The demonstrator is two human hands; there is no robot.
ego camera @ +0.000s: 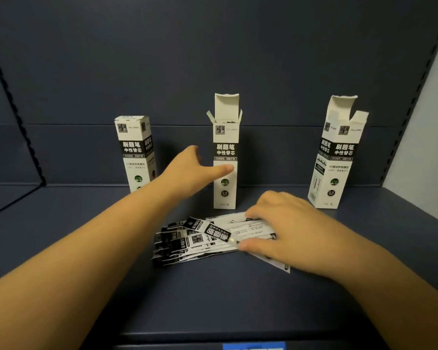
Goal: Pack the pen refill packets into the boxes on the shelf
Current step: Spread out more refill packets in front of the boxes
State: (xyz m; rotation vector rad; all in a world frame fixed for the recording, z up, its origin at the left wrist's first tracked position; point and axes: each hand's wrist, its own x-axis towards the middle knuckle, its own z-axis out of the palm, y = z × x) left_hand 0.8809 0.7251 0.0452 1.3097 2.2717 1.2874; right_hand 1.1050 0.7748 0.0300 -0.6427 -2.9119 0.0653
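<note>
- three boxes (225,157) stand upright on the shelf (86,248) (middle and right ones with flaps up).
- left hand (195,170) reaches, fingers relaxed, thumb at the middle box.
- right hand (281,223) grips the fanned refill packets (200,238) lying before the boxes.

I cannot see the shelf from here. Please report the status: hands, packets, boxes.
Left hand open, reaching to middle box, top open. Right hand pinching refill packets on shelf. Right box open, left box closed. Nothing blocking.
</note>
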